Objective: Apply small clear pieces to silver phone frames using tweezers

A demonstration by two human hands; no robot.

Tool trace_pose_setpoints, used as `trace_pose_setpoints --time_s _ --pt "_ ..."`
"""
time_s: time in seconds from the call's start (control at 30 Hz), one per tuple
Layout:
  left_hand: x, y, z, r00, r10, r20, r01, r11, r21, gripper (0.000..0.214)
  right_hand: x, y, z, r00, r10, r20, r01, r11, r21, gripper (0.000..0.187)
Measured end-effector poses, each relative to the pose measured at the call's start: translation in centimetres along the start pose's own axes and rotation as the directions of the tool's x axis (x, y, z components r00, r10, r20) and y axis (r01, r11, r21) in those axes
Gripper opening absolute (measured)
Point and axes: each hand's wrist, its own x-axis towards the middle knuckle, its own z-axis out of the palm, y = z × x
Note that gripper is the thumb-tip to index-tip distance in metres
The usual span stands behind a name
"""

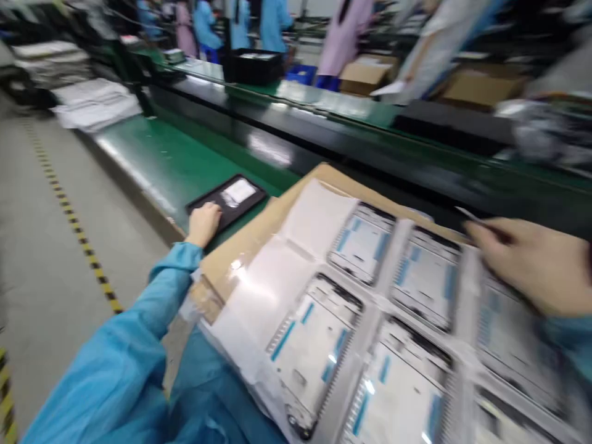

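Note:
My left hand [204,224] has its fingers curled on the near edge of a small black tray [213,196] that lies on the green bench. Inside that tray is a white piece [238,192]. On the right, my right hand [531,262], smeared by motion, grips a thin, pointed metal tool that looks like tweezers [468,214]. It is above a clear plastic tray [374,302] with several phone frames [363,242] in its pockets, each with white film and blue strips. Two pockets at the left [319,219] hold no frame. My right forearm partly covers the right side.
A cardboard box [259,243] sits under the plastic tray. Green benching [185,151] runs to the back left, where white sheets [97,102] are stacked. Beyond the dark rail are a black bin [256,66], cardboard boxes [367,74] and several people. Yellow-black tape [76,228] marks the floor.

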Motion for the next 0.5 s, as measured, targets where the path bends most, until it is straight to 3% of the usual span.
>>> trace_pose_setpoints --time_s 0.13,0.33,0.5 --pt "0.8 -0.2 -0.3 0.999 0.041 0.017 -0.042 0.997 0.070 0.039 -0.3 1.8 0.3 0.997 0.070 0.026 -0.071 0.997 0.039 0.021" --pt "2.0 -0.2 -0.2 0.999 0.020 0.028 -0.025 0.985 0.173 0.024 -0.2 2.2 0.5 0.996 0.079 0.048 -0.085 0.989 0.120 0.023" --pt "2.5 0.0 -0.7 0.998 0.055 0.019 -0.057 0.991 0.124 0.019 0.0 2.6 0.7 0.997 0.065 0.053 -0.072 0.987 0.144 0.026"
